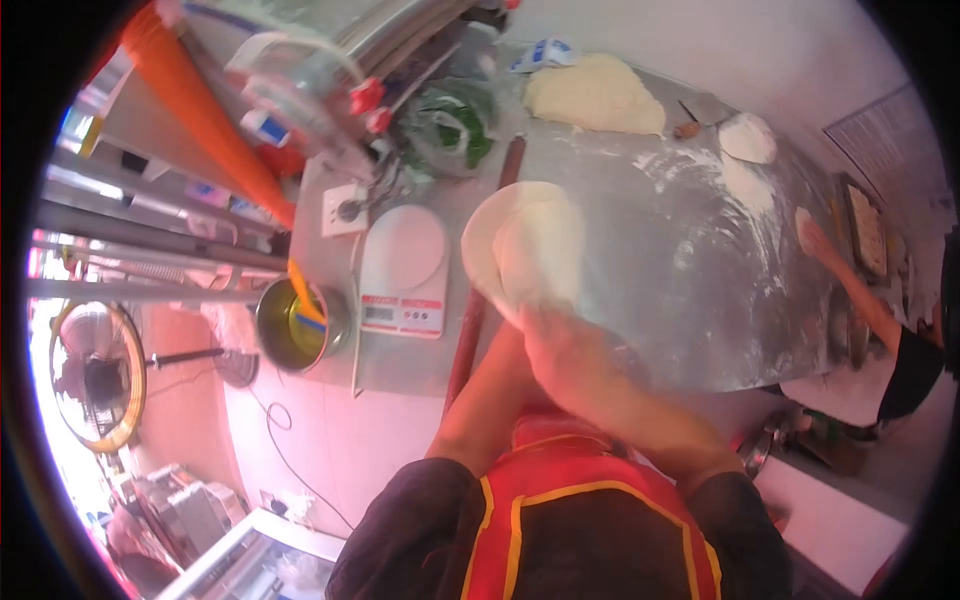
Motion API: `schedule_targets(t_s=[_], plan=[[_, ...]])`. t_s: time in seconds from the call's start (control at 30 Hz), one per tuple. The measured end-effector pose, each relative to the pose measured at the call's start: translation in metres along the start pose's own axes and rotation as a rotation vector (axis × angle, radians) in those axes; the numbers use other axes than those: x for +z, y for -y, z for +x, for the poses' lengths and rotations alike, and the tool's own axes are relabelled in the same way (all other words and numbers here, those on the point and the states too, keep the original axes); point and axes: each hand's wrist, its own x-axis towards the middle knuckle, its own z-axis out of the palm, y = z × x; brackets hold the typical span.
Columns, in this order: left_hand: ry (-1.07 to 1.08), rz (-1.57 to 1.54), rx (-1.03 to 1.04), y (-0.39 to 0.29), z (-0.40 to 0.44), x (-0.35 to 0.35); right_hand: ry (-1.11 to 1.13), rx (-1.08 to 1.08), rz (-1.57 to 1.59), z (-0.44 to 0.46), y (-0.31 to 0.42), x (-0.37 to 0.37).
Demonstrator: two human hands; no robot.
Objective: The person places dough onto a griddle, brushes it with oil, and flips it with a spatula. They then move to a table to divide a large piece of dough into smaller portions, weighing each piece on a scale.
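Red apron point(600, 470), blurred hands point(549, 338) close together, grip unclear, dough sheet point(525, 245) just beyond them

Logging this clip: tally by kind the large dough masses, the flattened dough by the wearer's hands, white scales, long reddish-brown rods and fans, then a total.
Large dough mass: 1
Flattened dough: 1, blurred
White scale: 1
Reddish-brown rod: 1, partly hidden
Fan: 1
Total: 5
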Motion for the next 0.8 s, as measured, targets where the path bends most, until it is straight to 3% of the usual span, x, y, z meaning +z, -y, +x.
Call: schedule_targets(t_s=[0.07,0.17,0.27,0.37,0.47,0.53,0.6,0.8], plan=[[-0.056,0.092,0.076,-0.027,-0.02,-0.023,0.017,-0.203,-0.283,-0.014,0.032,-0.02],[-0.156,0.253,0.196,-0.069,-0.053,-0.058,0.127,-0.314,-0.052,-0.024,0.055,-0.032],[-0.29,0.446,0.298,-0.108,-0.084,-0.092,0.089,-0.538,0.078,-0.034,0.079,-0.057],[-0.427,0.661,0.35,-0.146,-0.12,-0.123,-0.006,-1.001,0.324,-0.025,0.091,-0.069],[-0.536,0.876,0.345,-0.183,-0.167,-0.153,-0.193,-0.831,0.655,-0.005,0.087,-0.047],[-0.594,1.019,0.328,-0.208,-0.196,-0.169,0.049,-0.248,0.904,0.022,0.089,-0.009],[-0.651,1.15,0.295,-0.229,-0.223,-0.183,0.425,0.154,1.237,0.065,0.085,0.055],[-0.839,1.524,0.082,-0.277,-0.307,-0.229,0.508,0.283,1.329,0.134,0.135,0.191]])
